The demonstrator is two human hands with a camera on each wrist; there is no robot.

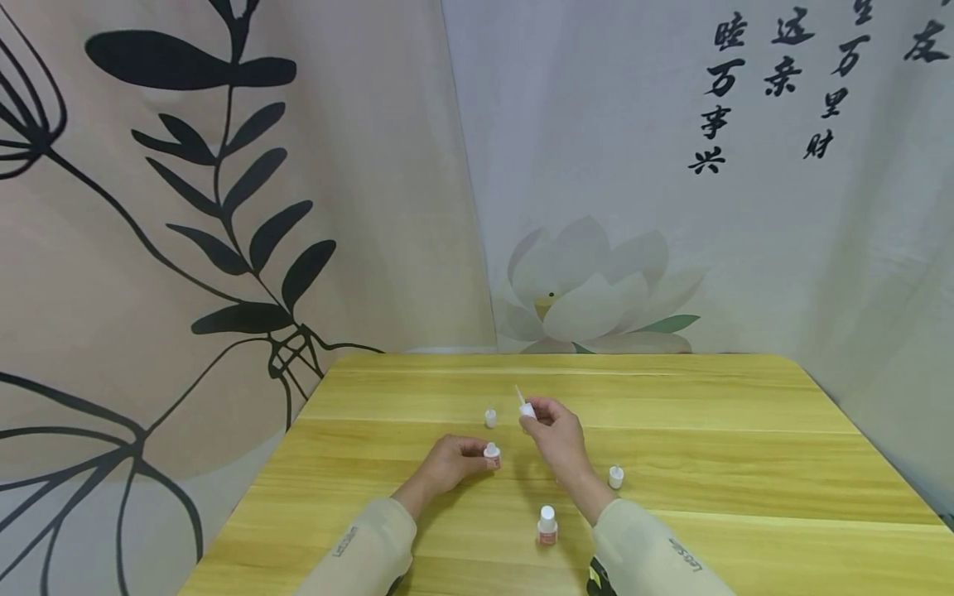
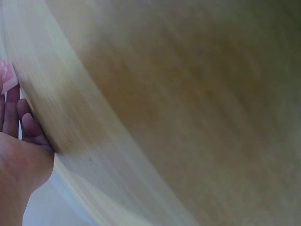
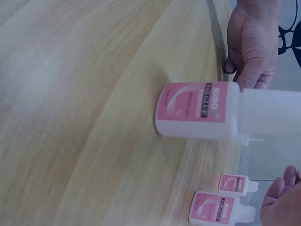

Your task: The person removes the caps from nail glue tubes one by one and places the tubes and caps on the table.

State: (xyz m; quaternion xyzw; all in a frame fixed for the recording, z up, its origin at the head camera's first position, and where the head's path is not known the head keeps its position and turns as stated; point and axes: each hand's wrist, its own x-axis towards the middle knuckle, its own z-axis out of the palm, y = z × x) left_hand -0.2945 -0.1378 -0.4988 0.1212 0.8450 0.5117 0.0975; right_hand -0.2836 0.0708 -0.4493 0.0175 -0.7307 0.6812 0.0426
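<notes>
My left hand (image 1: 450,465) grips a small nail glue bottle (image 1: 493,458) with a pink label and white top, above the table. In the left wrist view, only part of the pink bottle (image 2: 8,77) shows at the edge. Further right, my right hand (image 1: 557,434) pinches a white cap (image 1: 527,410) whose thin stem points upward. Nearer the person stands another nail glue bottle (image 1: 547,526), its white cap on. The right wrist view shows a pink-labelled bottle (image 3: 197,108) up close, partly covering the left hand (image 3: 254,47).
White stemmed caps stand on the table behind the left-hand bottle (image 1: 490,419) and right of the right forearm (image 1: 615,478). Two more pink-labelled bottles, one small (image 3: 233,183) and one larger (image 3: 214,207), stand near the right hand. A printed curtain (image 1: 596,165) hangs behind the wooden table (image 1: 373,397).
</notes>
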